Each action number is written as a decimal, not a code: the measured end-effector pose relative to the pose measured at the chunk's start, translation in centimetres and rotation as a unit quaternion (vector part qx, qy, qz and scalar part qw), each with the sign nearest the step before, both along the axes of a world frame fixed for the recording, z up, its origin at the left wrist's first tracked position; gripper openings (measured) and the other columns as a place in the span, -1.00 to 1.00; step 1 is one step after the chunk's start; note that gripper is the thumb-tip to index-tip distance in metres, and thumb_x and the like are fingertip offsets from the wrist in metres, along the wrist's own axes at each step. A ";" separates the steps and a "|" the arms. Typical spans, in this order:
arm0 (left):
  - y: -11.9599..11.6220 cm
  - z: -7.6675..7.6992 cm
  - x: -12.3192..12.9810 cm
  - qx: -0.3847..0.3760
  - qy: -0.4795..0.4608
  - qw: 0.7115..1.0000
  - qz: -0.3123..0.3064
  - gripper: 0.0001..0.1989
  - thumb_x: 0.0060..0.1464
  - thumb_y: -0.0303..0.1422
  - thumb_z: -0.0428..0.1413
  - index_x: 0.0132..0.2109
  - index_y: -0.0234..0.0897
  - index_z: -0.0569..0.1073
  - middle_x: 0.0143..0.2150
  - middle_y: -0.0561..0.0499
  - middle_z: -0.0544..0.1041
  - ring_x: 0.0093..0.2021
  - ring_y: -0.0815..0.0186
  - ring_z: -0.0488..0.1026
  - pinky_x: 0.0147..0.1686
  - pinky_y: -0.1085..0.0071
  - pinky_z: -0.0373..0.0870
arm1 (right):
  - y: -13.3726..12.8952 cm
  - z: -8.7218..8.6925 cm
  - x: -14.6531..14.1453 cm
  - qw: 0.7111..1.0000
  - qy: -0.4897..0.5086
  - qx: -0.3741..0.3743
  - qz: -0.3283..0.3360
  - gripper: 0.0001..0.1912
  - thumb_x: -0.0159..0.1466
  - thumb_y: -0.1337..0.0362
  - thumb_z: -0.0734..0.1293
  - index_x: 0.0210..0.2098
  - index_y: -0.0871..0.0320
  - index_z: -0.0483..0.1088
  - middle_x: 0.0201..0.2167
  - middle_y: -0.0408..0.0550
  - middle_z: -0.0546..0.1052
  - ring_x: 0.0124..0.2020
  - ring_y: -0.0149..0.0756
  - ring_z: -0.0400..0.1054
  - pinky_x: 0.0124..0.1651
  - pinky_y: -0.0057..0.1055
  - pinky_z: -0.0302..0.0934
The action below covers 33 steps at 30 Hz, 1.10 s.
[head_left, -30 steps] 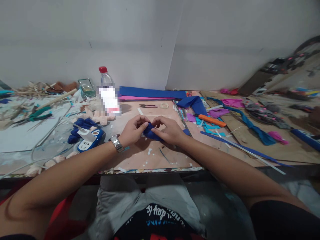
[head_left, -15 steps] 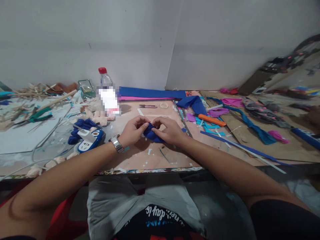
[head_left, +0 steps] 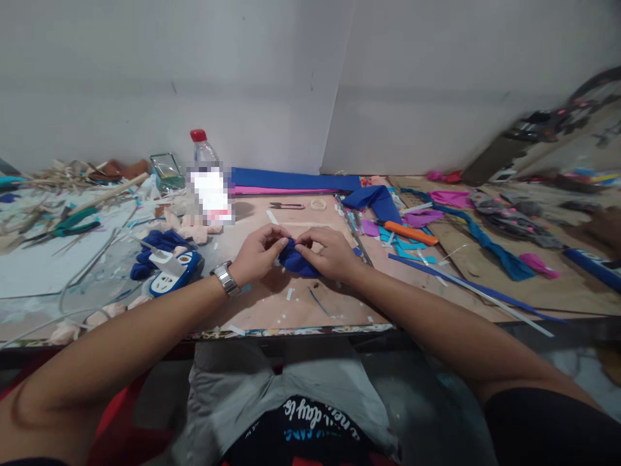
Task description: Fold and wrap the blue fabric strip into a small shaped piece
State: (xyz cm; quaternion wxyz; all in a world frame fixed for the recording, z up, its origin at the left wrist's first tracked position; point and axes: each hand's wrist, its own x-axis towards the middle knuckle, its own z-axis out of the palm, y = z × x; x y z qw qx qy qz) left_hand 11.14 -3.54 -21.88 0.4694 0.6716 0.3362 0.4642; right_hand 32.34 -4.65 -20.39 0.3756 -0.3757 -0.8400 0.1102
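A small gathered piece of dark blue fabric [head_left: 297, 260] is held between both hands above the table board. My left hand [head_left: 258, 254], with a watch on its wrist, pinches the fabric's left edge between thumb and fingers. On the other side, my right hand [head_left: 331, 254] grips it, thumb and fingers pressed together. The fingertips hide part of the fabric's top. Beyond the hands lie small thread snips [head_left: 287, 206] and a roll of pale tape [head_left: 318, 205]. A long blue fabric strip [head_left: 295, 180] runs along the back.
Green-handled pliers [head_left: 77, 223], a power strip [head_left: 177, 275] and a red-capped bottle [head_left: 206, 153] are on the left. To the right lie an orange cutter [head_left: 411, 233], thin strips [head_left: 475, 287] and coloured fabric scraps. Another person's hand [head_left: 604, 230] shows at the far right.
Both hands keep their hold on the blue fabric, with only slight finger shifts. The other person's hand at the far right has moved a little.
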 end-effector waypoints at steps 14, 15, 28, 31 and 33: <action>0.1 -0.3 -0.1 -0.028 -0.017 0.998 -0.047 -0.62 0.19 -0.09 0.26 -0.03 -0.28 0.45 -0.30 -0.03 0.65 -0.31 0.32 0.57 -0.25 0.40 0.45 | 0.2 -0.1 0.0 0.999 0.031 -0.024 0.032 -0.84 0.31 0.28 0.40 -0.11 0.12 0.51 -0.33 -0.10 0.52 -0.31 -0.28 0.42 -0.15 -0.30 0.31; 0.1 -0.4 -0.1 -0.029 -0.017 0.998 -0.054 -0.61 0.20 -0.08 0.25 -0.01 -0.28 0.45 -0.29 -0.05 0.65 -0.28 0.30 0.59 -0.23 0.39 0.46 | 0.2 -0.1 0.0 0.999 0.030 -0.018 0.040 -0.83 0.32 0.28 0.39 -0.09 0.11 0.52 -0.32 -0.09 0.52 -0.30 -0.27 0.42 -0.14 -0.29 0.31; -0.2 -0.6 0.1 -0.036 -0.020 0.994 -0.101 -0.57 0.20 -0.17 0.28 0.11 -0.26 0.38 -0.02 -0.21 0.67 -0.01 0.10 0.63 0.03 0.14 0.49 | 0.2 -0.2 0.1 0.998 0.004 0.002 0.070 -0.74 0.40 0.32 0.33 0.04 0.09 0.55 -0.23 -0.03 0.46 -0.19 -0.23 0.41 -0.07 -0.24 0.33; -0.3 -0.6 0.1 -0.033 -0.012 0.994 -0.108 -0.57 0.22 -0.15 0.26 0.11 -0.25 0.38 -0.02 -0.20 0.66 -0.01 0.10 0.63 0.02 0.15 0.50 | 0.2 -0.2 0.0 0.997 0.003 -0.008 0.075 -0.77 0.40 0.32 0.32 0.01 0.08 0.53 -0.19 -0.02 0.44 -0.15 -0.21 0.40 -0.03 -0.22 0.33; -0.3 -0.7 0.1 -0.008 0.007 0.996 -0.086 -0.60 0.22 -0.16 0.26 0.08 -0.25 0.40 -0.01 -0.17 0.64 -0.02 0.13 0.61 -0.01 0.19 0.50 | 0.2 -0.2 0.0 0.997 0.006 -0.015 0.081 -0.80 0.40 0.32 0.32 -0.01 0.09 0.51 -0.18 -0.01 0.43 -0.15 -0.21 0.40 -0.02 -0.21 0.33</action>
